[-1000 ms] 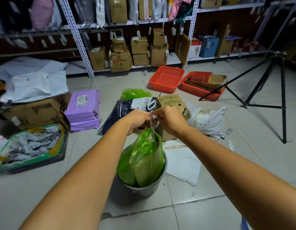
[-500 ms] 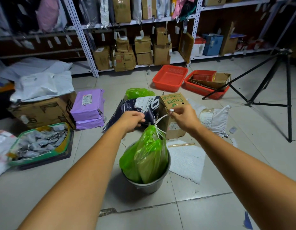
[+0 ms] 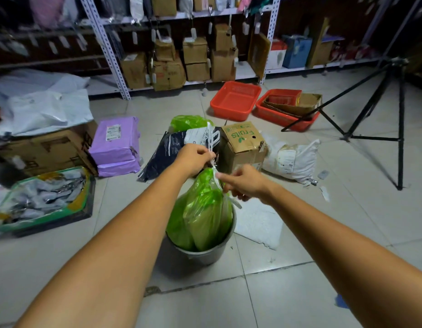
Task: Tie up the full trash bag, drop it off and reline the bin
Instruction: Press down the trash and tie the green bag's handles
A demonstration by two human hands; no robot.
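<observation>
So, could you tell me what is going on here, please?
A person is tying up the green trash bag, which sits in the grey bin. The left hand pinches the white drawstring above the bag's neck, and the right hand grips its other end just below. The bag is not yet lifted out.

Green trash bag in grey bin, left hand and right hand pinching its white drawstring
</observation>
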